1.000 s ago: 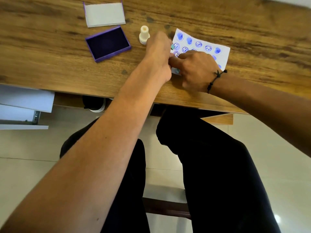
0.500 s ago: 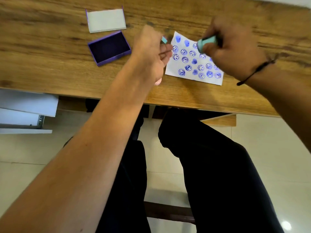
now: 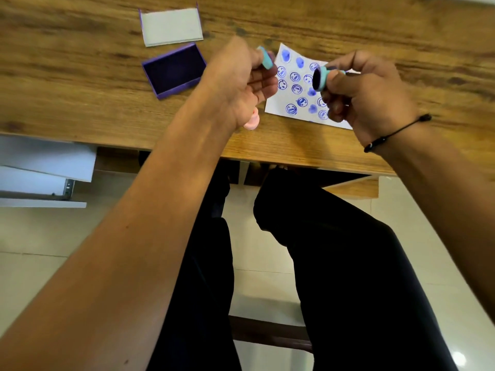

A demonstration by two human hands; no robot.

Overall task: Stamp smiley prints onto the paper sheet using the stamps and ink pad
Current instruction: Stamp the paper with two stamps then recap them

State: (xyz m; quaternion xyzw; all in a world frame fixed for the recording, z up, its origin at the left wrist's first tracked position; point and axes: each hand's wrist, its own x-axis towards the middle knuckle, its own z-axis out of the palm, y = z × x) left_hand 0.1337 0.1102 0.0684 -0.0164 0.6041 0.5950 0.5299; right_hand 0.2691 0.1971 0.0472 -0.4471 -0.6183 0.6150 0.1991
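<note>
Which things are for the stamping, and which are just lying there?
For stamping: teal round stamp in right hand; teal cap in left hand; open purple ink pad; white printed paper sheet.
Lying about: grey ink-pad lid; white drawer.

A home or office desk setting. A wood-grain laminate desktop (image 3: 80, 84) sits over a pale glossy tiled floor (image 3: 40, 263). At the left, under the desk edge, white drawer panels (image 3: 45, 170) on a metal runner (image 3: 68, 186) stand pulled open. A seated person's dark-trousered legs (image 3: 334, 263) rest on a dark wooden chair seat (image 3: 267, 333).
</note>
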